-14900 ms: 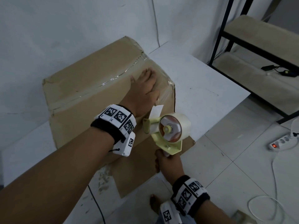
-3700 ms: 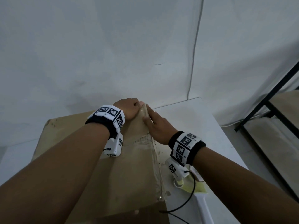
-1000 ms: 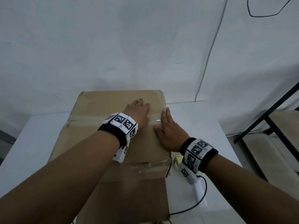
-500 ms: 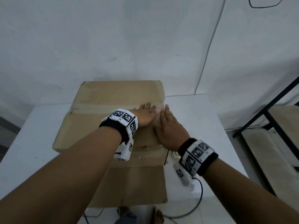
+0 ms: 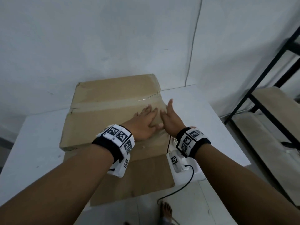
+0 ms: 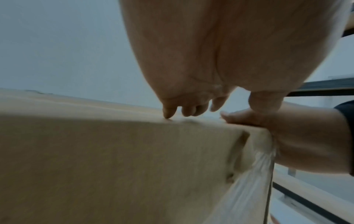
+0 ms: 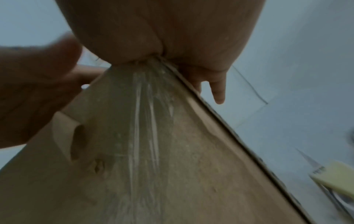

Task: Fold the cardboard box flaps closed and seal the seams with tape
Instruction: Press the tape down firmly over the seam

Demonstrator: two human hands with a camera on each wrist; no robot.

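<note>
The cardboard box [image 5: 113,114] sits in the middle of the frame on a white surface [image 5: 194,111], its far side close to the wall [image 5: 113,38]. Its top flaps are folded down, and a strip of clear tape [image 5: 113,103] runs across the middle seam from left to right, so that seam looks sealed. More tape shows glossy and wrinkled down the right side of the box in the right wrist view.

The left hand [image 5: 142,124] lies flat on the top panel near the right edge, fingers spread and straight, pressing. The right hand [image 5: 170,120] sits just beside it over the right edge, fingers straight and together, thumb out, palm against the corner where the tape wraps down. To me this is smoothing, not laying new tape.

A loose brown flap [image 5: 138,176] hangs toward the lower centre of the frame; I cannot tell whether it belongs to the box's underside. That may be left to do.

The tape dispenser [image 7: 337,174] lies on the surface to the right of the box, within reach. Room is open right and near; the wall crowds the far edge.
</note>
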